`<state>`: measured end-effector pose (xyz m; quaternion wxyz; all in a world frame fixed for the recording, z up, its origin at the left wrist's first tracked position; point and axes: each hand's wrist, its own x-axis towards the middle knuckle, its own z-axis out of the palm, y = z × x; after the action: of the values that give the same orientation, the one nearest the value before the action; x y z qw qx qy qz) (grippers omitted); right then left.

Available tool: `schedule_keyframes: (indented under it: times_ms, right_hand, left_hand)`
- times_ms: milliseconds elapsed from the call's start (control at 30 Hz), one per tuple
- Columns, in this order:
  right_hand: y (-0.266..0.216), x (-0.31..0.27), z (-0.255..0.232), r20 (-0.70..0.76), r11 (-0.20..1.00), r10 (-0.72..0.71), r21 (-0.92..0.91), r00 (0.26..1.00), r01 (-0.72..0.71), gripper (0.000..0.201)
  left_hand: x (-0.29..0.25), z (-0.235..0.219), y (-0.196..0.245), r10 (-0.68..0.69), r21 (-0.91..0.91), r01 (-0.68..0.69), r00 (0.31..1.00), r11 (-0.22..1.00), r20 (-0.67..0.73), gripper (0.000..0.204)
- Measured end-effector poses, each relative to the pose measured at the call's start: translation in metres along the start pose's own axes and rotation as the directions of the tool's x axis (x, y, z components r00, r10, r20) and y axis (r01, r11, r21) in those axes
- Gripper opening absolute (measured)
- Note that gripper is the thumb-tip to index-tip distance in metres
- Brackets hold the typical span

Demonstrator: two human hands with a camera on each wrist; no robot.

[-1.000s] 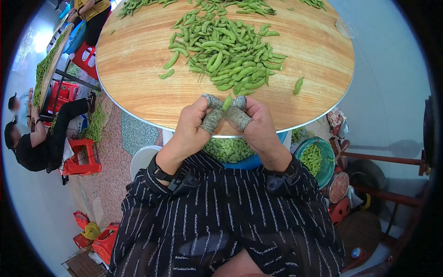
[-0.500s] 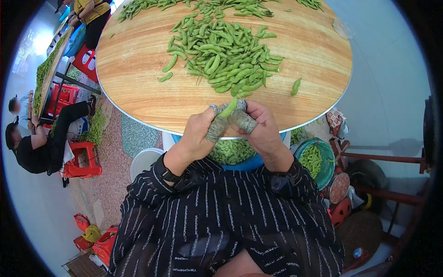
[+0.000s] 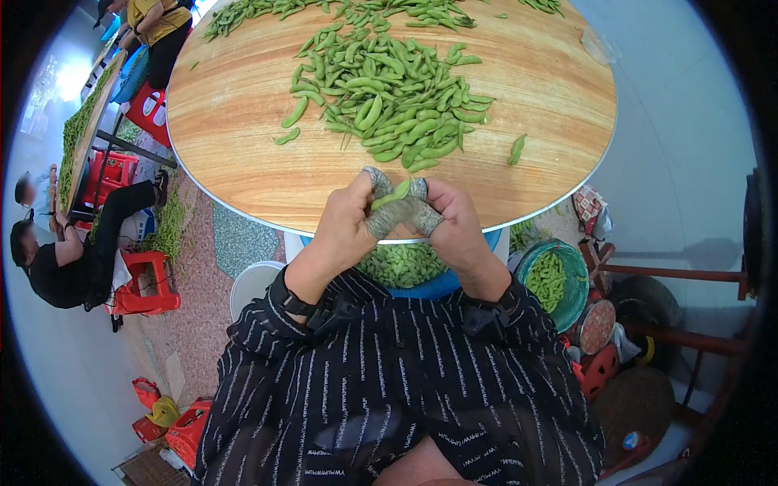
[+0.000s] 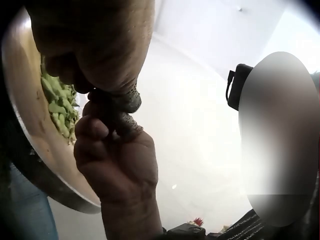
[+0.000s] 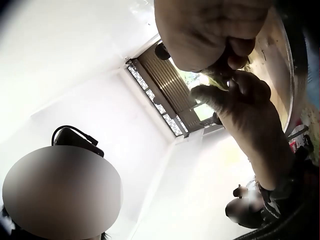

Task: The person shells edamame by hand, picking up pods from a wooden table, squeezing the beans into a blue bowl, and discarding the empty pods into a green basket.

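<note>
In the head view both hands meet over the near edge of the round wooden table (image 3: 243,174), with grey wraps on thumbs and fingers. A green pod (image 3: 392,196) lies pinched between thumb and forefinger of the left hand (image 3: 344,223). Against it, the right hand (image 3: 463,231) has its thumb and curled forefinger; the wraps cover its contact with the pod. Beyond them lies a heap of green pods (image 3: 397,89). The left wrist view shows the left hand (image 4: 95,45) touching the right hand (image 4: 122,165); their fingertips are dark there.
Below the table edge is a blue basin (image 3: 442,285) holding shelled beans (image 3: 401,266). A green bucket (image 3: 577,283) of pods stands at the right, a white bucket (image 3: 247,285) at the left. A single pod (image 3: 517,149) lies right on the table. Seated people and red stools are far left.
The pod between the hands stood upright at first, then rose and leaned right; now it lies lower and more slanted. The hands drew slightly apart and came together again.
</note>
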<state>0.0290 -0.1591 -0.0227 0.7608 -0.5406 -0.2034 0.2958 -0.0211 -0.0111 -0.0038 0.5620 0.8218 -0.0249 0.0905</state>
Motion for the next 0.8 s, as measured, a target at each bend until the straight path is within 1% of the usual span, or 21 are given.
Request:
schedule_keyframes:
  times_ms: [33, 67, 100, 133, 167, 200, 233, 267, 300, 333, 367, 400, 433, 500, 533, 567, 600, 667, 733, 767, 800]
  right_hand:
    - [0.000, 0.000, 0.000, 0.001, 1.000, 0.000, -0.001, 1.000, 0.000, 0.011]
    - [-0.001, 0.000, 0.000, 0.030, 0.992, -0.091, -0.091, 0.995, 0.093, 0.010]
    - [-0.001, -0.001, 0.000, 0.065, 0.967, -0.176, -0.176, 0.982, 0.185, 0.008]
    - [-0.002, -0.001, 0.000, 0.066, 0.967, -0.174, -0.175, 0.983, 0.183, 0.008]
    - [-0.003, 0.000, 0.000, 0.082, 0.968, -0.183, -0.157, 0.980, 0.194, 0.007]
    - [-0.004, 0.001, 0.000, 0.098, 0.969, -0.191, -0.138, 0.977, 0.204, 0.006]
    - [-0.005, 0.002, -0.001, 0.098, 0.969, -0.192, -0.139, 0.977, 0.204, 0.006]
    - [-0.007, 0.002, -0.004, 0.089, 0.991, -0.074, -0.101, 0.993, 0.083, 0.005]
    - [-0.008, 0.002, -0.005, 0.085, 0.997, 0.046, -0.062, 0.995, -0.041, 0.005]
    - [-0.010, 0.002, -0.003, 0.087, 0.997, 0.047, -0.063, 0.995, -0.041, 0.005]
    - [-0.012, 0.002, -0.001, 0.048, 0.989, 0.012, -0.150, 0.999, -0.004, 0.005]
    - [-0.012, 0.001, 0.002, 0.014, 0.971, -0.026, -0.236, 1.000, 0.028, 0.004]
    - [-0.011, 0.000, 0.003, 0.016, 0.971, -0.023, -0.236, 1.000, 0.026, 0.004]
    - [-0.009, 0.000, 0.004, 0.022, 0.852, -0.219, -0.483, 0.976, 0.202, 0.006]
    - [-0.011, 0.000, 0.004, 0.023, 0.852, -0.218, -0.483, 0.976, 0.202, 0.006]
    - [-0.015, -0.001, 0.004, 0.076, 0.727, -0.293, -0.630, 0.953, 0.273, 0.007]
    - [-0.017, -0.001, 0.004, 0.141, 0.571, -0.354, -0.750, 0.924, 0.334, 0.007]
    - [-0.016, -0.002, 0.004, 0.143, 0.570, -0.342, -0.755, 0.929, 0.325, 0.008]
    - [-0.015, -0.002, 0.005, 0.144, 0.567, -0.331, -0.759, 0.933, 0.319, 0.008]
    - [-0.015, -0.002, 0.005, 0.042, 0.752, -0.232, -0.626, 0.972, 0.207, 0.008]
    - [-0.014, -0.002, 0.006, -0.038, 0.889, -0.110, -0.452, 0.993, 0.081, 0.009]
  left_hand:
    - [0.000, -0.003, -0.006, 0.012, -0.070, -0.010, 0.999, 0.997, 0.040, 0.020]
    - [0.001, -0.005, -0.011, 0.028, -0.140, -0.017, 0.997, 0.990, 0.077, 0.026]
    - [0.000, -0.007, -0.014, 0.027, -0.141, -0.016, 0.997, 0.990, 0.076, 0.026]
    - [0.000, -0.008, -0.017, -0.051, -0.345, 0.097, 0.989, 0.934, 0.141, 0.025]
    - [0.000, -0.009, -0.018, -0.110, -0.524, 0.212, 0.969, 0.825, 0.219, 0.024]
    - [0.000, -0.008, -0.017, -0.110, -0.524, 0.212, 0.969, 0.825, 0.220, 0.024]
    - [-0.001, -0.008, -0.015, -0.155, -0.594, 0.276, 0.957, 0.756, 0.247, 0.023]
    - [-0.002, -0.008, -0.013, -0.197, -0.656, 0.334, 0.941, 0.676, 0.276, 0.023]
    - [-0.002, -0.008, -0.011, -0.198, -0.656, 0.333, 0.941, 0.677, 0.274, 0.023]
    - [-0.002, -0.009, -0.009, -0.184, -0.565, 0.296, 0.951, 0.770, 0.248, 0.021]
    - [-0.002, -0.009, -0.008, -0.167, -0.464, 0.256, 0.960, 0.848, 0.225, 0.019]
    - [-0.003, -0.008, -0.007, -0.168, -0.465, 0.257, 0.960, 0.847, 0.224, 0.019]
    - [-0.003, -0.007, -0.007, -0.180, -0.438, 0.260, 0.960, 0.861, 0.216, 0.016]
    - [-0.002, -0.009, -0.005, -0.190, -0.410, 0.261, 0.960, 0.874, 0.206, 0.013]
    - [-0.002, -0.011, -0.003, -0.235, -0.431, 0.313, 0.946, 0.846, 0.224, 0.010]
    - [-0.001, -0.012, -0.001, -0.280, -0.451, 0.364, 0.929, 0.815, 0.243, 0.007]
    - [-0.001, -0.013, 0.001, -0.280, -0.452, 0.363, 0.929, 0.815, 0.242, 0.007]
    - [-0.001, -0.014, 0.004, -0.355, -0.450, 0.457, 0.887, 0.767, 0.296, 0.005]
    - [0.000, -0.012, 0.004, -0.356, -0.465, 0.456, 0.888, 0.759, 0.291, 0.006]
    - [0.001, -0.012, 0.004, -0.356, -0.479, 0.456, 0.889, 0.750, 0.289, 0.009]
    - [0.000, -0.011, 0.001, -0.356, -0.479, 0.455, 0.889, 0.751, 0.287, 0.009]
